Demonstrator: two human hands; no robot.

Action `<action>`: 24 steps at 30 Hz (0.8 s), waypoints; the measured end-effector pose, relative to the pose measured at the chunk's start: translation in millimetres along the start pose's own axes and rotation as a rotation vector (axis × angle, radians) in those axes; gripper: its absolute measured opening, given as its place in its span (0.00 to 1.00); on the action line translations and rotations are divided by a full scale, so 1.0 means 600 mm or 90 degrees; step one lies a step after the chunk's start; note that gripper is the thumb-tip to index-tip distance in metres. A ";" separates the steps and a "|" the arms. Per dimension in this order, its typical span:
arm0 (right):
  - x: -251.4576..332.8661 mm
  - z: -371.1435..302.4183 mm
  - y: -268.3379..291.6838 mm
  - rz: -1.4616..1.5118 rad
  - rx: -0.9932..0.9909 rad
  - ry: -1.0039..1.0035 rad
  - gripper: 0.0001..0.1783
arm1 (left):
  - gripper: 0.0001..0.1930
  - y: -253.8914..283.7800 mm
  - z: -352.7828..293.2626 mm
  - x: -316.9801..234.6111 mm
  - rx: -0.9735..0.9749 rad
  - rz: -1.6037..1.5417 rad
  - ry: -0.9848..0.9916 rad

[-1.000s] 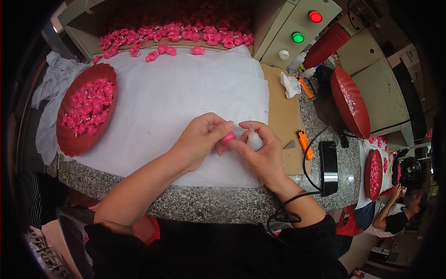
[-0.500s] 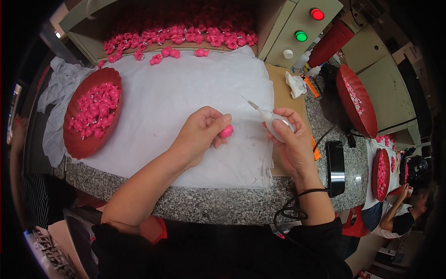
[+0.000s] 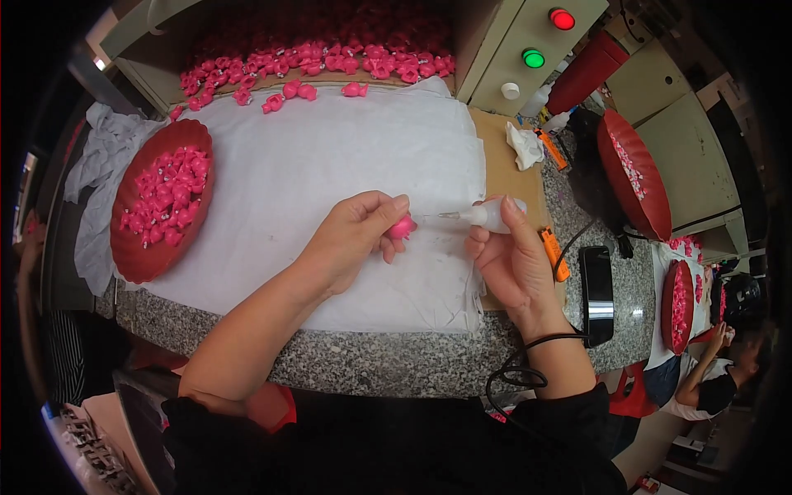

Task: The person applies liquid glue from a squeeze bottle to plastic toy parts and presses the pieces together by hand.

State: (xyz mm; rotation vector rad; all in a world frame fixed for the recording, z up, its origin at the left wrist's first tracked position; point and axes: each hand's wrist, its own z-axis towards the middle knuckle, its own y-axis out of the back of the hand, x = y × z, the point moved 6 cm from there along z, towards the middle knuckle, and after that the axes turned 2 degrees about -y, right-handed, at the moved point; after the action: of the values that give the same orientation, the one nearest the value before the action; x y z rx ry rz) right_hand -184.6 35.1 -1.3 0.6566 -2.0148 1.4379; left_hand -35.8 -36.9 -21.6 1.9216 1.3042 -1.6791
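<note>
- The left hand (image 3: 355,235) pinches a small pink piece (image 3: 403,228) over the white cloth (image 3: 330,157) on the worktop (image 3: 371,363).
- The right hand (image 3: 511,256) grips a small white bottle (image 3: 493,214), its needle tip just beside the piece.
- A red tray (image 3: 136,256) of pink pieces sits at the left.

3 red trays (image 3: 148,256), 2 indicator lamps (image 3: 562,18), 1 white cloth (image 3: 346,148), 1 glue bottle (image 3: 493,214), 1 phone (image 3: 596,293).

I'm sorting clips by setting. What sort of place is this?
Probably a small factory assembly bench: heaps of identical pink parts, a red tray full of them, a control box with red and green lamps, and another person working by similar trays.
</note>
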 end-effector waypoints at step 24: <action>-0.058 -0.007 -0.022 0.247 0.009 -0.149 0.15 | 0.14 -0.040 -0.009 0.015 0.184 -0.002 -0.031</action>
State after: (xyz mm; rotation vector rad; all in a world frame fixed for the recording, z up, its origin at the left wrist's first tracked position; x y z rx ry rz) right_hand -149.9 37.4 -15.6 0.4725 -2.4180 1.6568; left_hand -51.3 -16.0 -19.7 2.0163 1.0963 -1.9950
